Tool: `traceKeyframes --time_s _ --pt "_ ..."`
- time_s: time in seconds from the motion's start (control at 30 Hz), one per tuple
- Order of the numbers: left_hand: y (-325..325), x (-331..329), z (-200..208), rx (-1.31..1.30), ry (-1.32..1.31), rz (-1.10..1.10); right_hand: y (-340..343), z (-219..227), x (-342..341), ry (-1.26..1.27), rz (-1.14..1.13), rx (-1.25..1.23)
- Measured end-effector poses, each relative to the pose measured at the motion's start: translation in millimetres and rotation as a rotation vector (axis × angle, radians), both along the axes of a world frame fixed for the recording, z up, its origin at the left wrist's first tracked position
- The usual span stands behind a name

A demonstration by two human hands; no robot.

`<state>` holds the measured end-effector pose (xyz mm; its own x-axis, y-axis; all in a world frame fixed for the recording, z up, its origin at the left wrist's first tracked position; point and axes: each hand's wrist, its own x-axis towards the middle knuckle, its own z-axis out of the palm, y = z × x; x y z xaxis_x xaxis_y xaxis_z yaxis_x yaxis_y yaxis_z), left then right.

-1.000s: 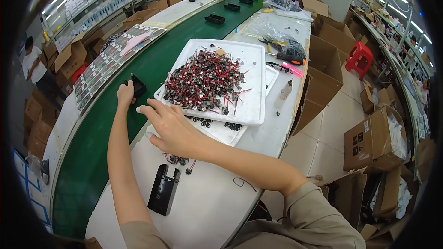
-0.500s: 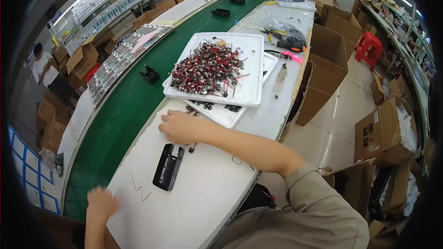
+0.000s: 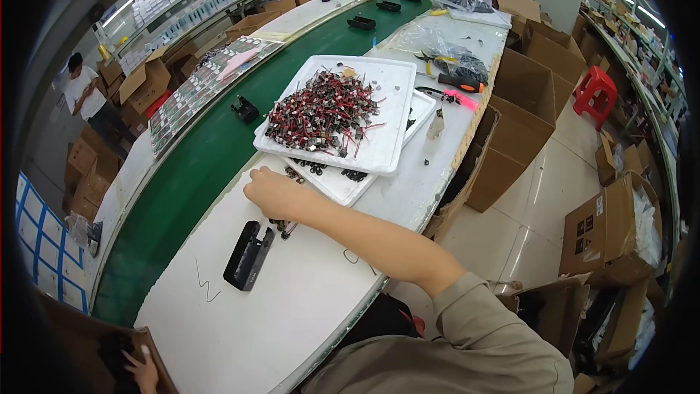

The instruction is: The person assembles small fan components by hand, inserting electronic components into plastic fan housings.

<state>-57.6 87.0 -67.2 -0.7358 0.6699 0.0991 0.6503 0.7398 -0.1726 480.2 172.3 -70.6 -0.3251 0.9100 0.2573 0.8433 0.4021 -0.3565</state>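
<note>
My left hand (image 3: 144, 369) reaches into a cardboard box (image 3: 162, 356) at the lower left. Its fingers are apart, beside dark parts (image 3: 115, 354) too shadowed to name. On the white work surface (image 3: 240, 328) lies a long black plastic housing (image 3: 248, 257), tilted slightly, with a cut-out at its far end. Just beyond it my right hand (image 3: 273, 193) rests low with fingers curled in; their tips are hidden, and I cannot make out what they hold. Small wired components (image 3: 283, 228) lie beneath that hand, and a few more sit between it and the trays.
A white foam tray (image 3: 394, 113) heaped with small red-wired components overlaps another tray (image 3: 354, 191) of black parts. Left runs a green conveyor belt (image 3: 171, 190) carrying black housings. Pliers, a screwdriver (image 3: 461, 83) and a small bottle (image 3: 434, 131) lie at the far right. Cardboard boxes (image 3: 510, 131) stand alongside.
My left hand has dropped from beside the table edge into the box at the lower left. My right hand stays near the trays. The view has shifted slightly.
</note>
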Motion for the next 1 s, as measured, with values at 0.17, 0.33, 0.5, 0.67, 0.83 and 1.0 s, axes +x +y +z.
traceKeyframes --time_s 0.17,0.33,0.5,0.67,0.83,1.0 --pt "35.9 -107.7 -9.2 0.209 0.214 0.292 -0.3 7.7 -1.5 0.016 0.045 -0.047" --pt "33.6 -110.7 -18.7 0.161 0.14 0.304 -2.4 6.7 0.6 0.037 0.015 -0.039" --pt "34.8 -88.0 -10.5 0.053 0.218 0.214 1.6 -3.2 2.0 0.046 0.053 0.063" --pt "5.2 -9.6 -8.8 0.099 0.123 -0.023 1.9 -4.0 3.7 0.039 0.037 0.039" --pt "-39.9 114.4 11.3 0.197 0.086 -0.525 2.1 0.4 2.6 0.029 0.06 -0.018" --pt "-46.2 192.6 9.8 0.353 -0.205 -0.882 2.4 3.6 5.6 0.045 0.06 -0.08"
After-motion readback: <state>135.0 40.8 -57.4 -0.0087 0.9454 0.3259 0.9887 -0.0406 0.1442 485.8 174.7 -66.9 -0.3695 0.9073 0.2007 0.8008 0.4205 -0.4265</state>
